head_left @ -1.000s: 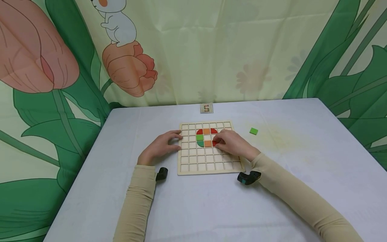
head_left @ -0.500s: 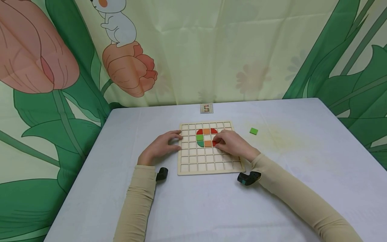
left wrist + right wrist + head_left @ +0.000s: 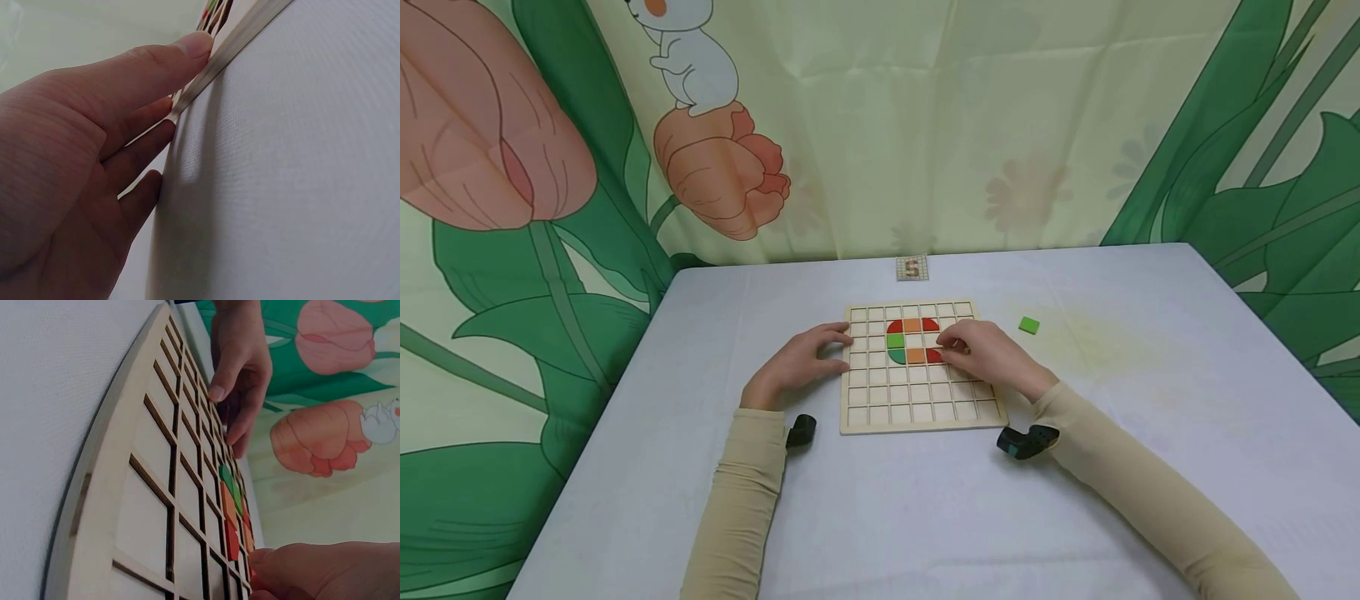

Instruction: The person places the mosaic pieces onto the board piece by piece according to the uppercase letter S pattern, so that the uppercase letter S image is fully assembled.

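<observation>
A square wooden grid board (image 3: pixel 880 408) lies on the table with several coloured tiles set in its cells. They form a ring: red and orange along the far row, a light green tile (image 3: pixel 895 341) at the left, then dark green, an orange tile (image 3: pixel 915 356) and a red tile (image 3: pixel 933 357) along the near row. My left hand (image 3: pixel 805 360) rests at the board's left edge; in the left wrist view its thumb (image 3: pixel 194 47) touches the rim. Bent over the board's right part, my right hand (image 3: pixel 992 354) has its fingertips beside the near red tile and holds nothing visible.
A loose green square tile (image 3: pixel 1029 325) lies on the white-covered table (image 3: pixel 925 508), right of the board. Behind the board is a small pattern card (image 3: pixel 912 267). A printed curtain (image 3: pixel 880 133) hangs past the table's far edge.
My right hand has drawn slightly to the right, off the near red tile, which shows more now and stays in its cell. The left hand and board have not moved.
</observation>
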{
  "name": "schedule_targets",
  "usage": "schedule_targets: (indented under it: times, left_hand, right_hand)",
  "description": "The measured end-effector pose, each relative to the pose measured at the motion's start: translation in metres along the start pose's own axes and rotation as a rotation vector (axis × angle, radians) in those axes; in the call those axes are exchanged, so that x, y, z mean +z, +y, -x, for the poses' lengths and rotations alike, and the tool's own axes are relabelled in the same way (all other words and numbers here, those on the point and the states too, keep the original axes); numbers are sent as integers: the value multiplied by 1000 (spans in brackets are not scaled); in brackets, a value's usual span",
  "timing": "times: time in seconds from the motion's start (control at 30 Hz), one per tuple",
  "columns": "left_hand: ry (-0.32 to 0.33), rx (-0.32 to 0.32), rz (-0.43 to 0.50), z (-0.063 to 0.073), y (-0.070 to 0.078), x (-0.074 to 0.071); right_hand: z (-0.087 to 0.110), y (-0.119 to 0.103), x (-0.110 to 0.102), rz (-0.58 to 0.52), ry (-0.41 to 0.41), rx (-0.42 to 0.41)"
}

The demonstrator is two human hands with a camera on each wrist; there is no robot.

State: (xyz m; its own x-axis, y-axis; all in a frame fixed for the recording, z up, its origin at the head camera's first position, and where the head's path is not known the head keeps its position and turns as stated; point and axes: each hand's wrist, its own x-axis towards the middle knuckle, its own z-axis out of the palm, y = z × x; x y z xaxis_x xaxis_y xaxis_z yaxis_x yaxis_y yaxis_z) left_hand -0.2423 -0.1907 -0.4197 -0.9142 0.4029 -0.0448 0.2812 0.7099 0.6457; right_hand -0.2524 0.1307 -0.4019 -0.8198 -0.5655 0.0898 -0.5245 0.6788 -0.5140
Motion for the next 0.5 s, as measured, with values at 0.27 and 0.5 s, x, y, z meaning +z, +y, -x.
schedule_targets:
  times: [0.27,0.5]
  left_hand:
    - [-2,8,1,0,0,0]
    - [-5,-3,-1,0,-1,0]
  right_hand:
    - [21,29,-23,-41,33,137]
    - [43,61,-51,-25,75,292]
